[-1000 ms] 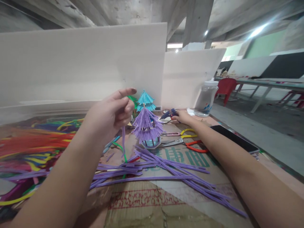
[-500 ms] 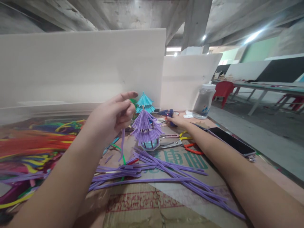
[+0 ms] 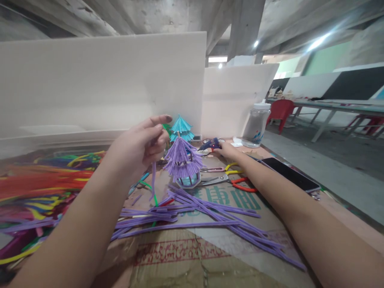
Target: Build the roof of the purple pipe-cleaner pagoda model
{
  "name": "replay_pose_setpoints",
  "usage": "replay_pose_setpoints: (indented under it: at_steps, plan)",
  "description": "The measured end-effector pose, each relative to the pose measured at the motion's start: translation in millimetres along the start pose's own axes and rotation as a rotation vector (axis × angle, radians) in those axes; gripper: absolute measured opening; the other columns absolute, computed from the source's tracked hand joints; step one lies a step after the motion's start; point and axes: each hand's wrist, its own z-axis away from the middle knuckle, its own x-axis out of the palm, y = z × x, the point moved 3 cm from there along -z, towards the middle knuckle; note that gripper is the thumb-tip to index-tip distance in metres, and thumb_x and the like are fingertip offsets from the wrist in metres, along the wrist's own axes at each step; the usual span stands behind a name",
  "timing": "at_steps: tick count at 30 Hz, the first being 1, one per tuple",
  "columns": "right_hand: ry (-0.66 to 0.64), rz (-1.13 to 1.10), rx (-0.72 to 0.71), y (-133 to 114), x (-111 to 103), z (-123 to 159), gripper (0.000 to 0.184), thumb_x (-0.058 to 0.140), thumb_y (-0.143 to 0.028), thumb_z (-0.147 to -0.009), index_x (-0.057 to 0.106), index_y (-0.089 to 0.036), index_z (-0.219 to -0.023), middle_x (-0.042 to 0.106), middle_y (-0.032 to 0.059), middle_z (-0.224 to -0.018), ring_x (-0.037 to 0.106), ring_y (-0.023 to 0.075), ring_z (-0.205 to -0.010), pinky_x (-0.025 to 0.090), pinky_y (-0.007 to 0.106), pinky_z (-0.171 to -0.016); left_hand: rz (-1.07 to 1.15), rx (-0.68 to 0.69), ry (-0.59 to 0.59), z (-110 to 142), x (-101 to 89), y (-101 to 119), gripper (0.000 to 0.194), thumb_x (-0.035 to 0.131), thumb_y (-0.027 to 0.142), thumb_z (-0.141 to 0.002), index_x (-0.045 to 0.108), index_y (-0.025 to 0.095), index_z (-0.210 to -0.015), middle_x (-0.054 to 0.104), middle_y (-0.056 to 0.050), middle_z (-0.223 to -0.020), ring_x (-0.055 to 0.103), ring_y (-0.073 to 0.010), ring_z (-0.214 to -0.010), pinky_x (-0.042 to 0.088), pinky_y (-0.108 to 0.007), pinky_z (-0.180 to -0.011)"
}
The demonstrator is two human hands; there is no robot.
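Note:
My left hand (image 3: 144, 142) is raised at the left of centre, index finger stretched out and the other fingers curled around a purple pipe cleaner (image 3: 154, 180) that hangs below them. Farther back on the right, my right hand (image 3: 227, 151) grips a dark blue glue gun (image 3: 214, 143), its nozzle towards the left. Its fingers are partly hidden. Between the hands stands a small purple pipe-cleaner pavilion (image 3: 183, 160) with a two-tiered roof and a pale blue base. Behind it is a turquoise one (image 3: 181, 127). Loose purple pipe cleaners (image 3: 210, 208) lie across the cardboard (image 3: 168, 248) in front.
Scissors (image 3: 220, 180) with red handles and yellow-handled pliers (image 3: 232, 169) lie under my right forearm. A phone (image 3: 289, 174) and a clear bottle (image 3: 255, 126) are at the right. Many coloured pipe cleaners (image 3: 45, 180) are heaped at the left. White boards (image 3: 105, 84) stand behind.
The glue gun has turned a little in my right hand, its nozzle now lower. My left hand keeps its pose with the purple pipe cleaner. The whole view has shifted slightly.

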Motion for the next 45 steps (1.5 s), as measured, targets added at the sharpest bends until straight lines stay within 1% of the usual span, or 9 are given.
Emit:
replay_pose_setpoints:
  at_steps: [5, 10, 13, 20, 25, 33, 38, 42, 45]
  plan:
    - [-0.07, 0.157, 0.006, -9.8, -30.5, 13.5, 0.032, 0.06, -0.037, -0.093, 0.062, -0.017, -0.117, 0.063, 0.0093, -0.119, 0.063, 0.0208, -0.102, 0.053, 0.041, -0.087, 0.022, 0.008, -0.026, 0.0, 0.3, -1.5, 0.018, 0.052, 0.016, -0.085, 0.056, 0.018, -0.102, 0.043, 0.006, -0.057, 0.024, -0.0039, -0.039, 0.015, -0.016, -0.036]
    - [0.013, 0.216, -0.028, -37.1, -98.8, 54.8, 0.037, 0.061, -0.045, -0.088, 0.07, -0.012, -0.074, 0.07, 0.0179, -0.083, 0.066, 0.0291, -0.086, 0.048, 0.038, -0.073, 0.115, 0.007, -0.025, 1.4, 5.0, -3.4, 0.013, 0.049, 0.019, -0.089, 0.058, 0.018, -0.099, 0.043, 0.005, -0.057, 0.026, -0.0038, -0.038, 0.018, -0.015, -0.036]
    - [0.069, -0.23, -0.327, -77.0, -124.3, 95.6, 0.037, 0.048, -0.044, -0.095, 0.069, -0.016, -0.084, 0.071, 0.0098, -0.08, 0.065, 0.0174, -0.072, 0.048, 0.029, -0.064, 0.191, 0.02, -0.005, -0.4, 13.4, -0.1, 0.01, 0.052, 0.021, -0.09, 0.06, 0.016, -0.095, 0.043, 0.005, -0.056, 0.028, -0.0035, -0.038, 0.017, -0.015, -0.035]
    - [-0.161, -0.94, -0.648, -153.9, -89.7, 156.6, 0.026, 0.055, -0.04, -0.092, 0.062, -0.018, -0.105, 0.07, 0.0034, -0.091, 0.056, 0.0067, -0.051, 0.045, 0.022, -0.045, 0.37, 0.096, 0.092, -15.3, 39.6, 11.2, 0.011, 0.054, 0.025, -0.093, 0.063, 0.017, -0.093, 0.042, 0.006, -0.052, 0.034, -0.0046, -0.038, 0.022, -0.018, -0.035]
    - [-0.345, -1.13, -0.576, -162.1, -76.8, 165.3, 0.02, 0.059, -0.035, -0.089, 0.058, -0.017, -0.079, 0.064, -0.0016, -0.064, 0.049, 0.0053, -0.044, 0.037, 0.018, -0.04, 0.367, 0.119, 0.113, -18.0, 45.2, 2.5, 0.015, 0.058, 0.031, -0.091, 0.065, 0.018, -0.09, 0.043, 0.006, -0.052, 0.034, -0.0049, -0.038, 0.024, -0.019, -0.036]
    - [-0.45, -1.279, -0.525, -164.4, -60.7, 162.6, 0.023, 0.063, -0.037, -0.084, 0.058, -0.017, -0.077, 0.069, 0.001, -0.073, 0.046, 0.0042, -0.044, 0.033, 0.019, -0.04, 0.182, 0.202, 0.089, -16.8, 44.5, -17.4, 0.02, 0.05, 0.033, -0.093, 0.065, 0.02, -0.094, 0.054, 0.002, -0.064, 0.044, -0.0069, -0.046, 0.035, -0.019, -0.042]
    - [-0.231, -1.063, -0.517, -153.2, -76.5, 153.4, 0.025, 0.053, -0.039, -0.091, 0.054, -0.019, -0.076, 0.061, -0.0024, -0.054, 0.045, 0.0071, -0.041, 0.033, 0.021, -0.042, -0.329, 0.403, 0.046, -20.0, 23.0, -7.6, 0.026, 0.053, 0.037, -0.093, 0.068, 0.02, -0.105, 0.069, -0.005, -0.105, 0.063, -0.0154, -0.096, 0.05, -0.025, -0.081]
    - [0.16, -0.653, -0.569, -143.1, -94.8, 152.9, 0.035, 0.047, -0.038, -0.094, 0.054, -0.019, -0.066, 0.056, -0.0021, -0.051, 0.045, 0.0082, -0.046, 0.032, 0.023, -0.049, -0.793, 0.431, 0.105, -24.1, -6.8, -0.8, 0.033, 0.055, 0.037, -0.09, 0.067, 0.016, -0.114, 0.071, -0.008, -0.11, 0.064, -0.0203, -0.098, 0.05, -0.032, -0.088]
    - [0.447, -0.266, -0.653, -143.0, -89.8, 155.6, 0.038, 0.045, -0.035, -0.095, 0.051, -0.019, -0.061, 0.051, -0.0019, -0.053, 0.041, 0.0091, -0.05, 0.025, 0.026, -0.053, -0.909, 0.355, 0.135, -33.2, -23.1, -8.0, 0.037, 0.052, 0.038, -0.091, 0.068, 0.015, -0.115, 0.072, -0.01, -0.111, 0.064, -0.0224, -0.1, 0.05, -0.034, -0.088]
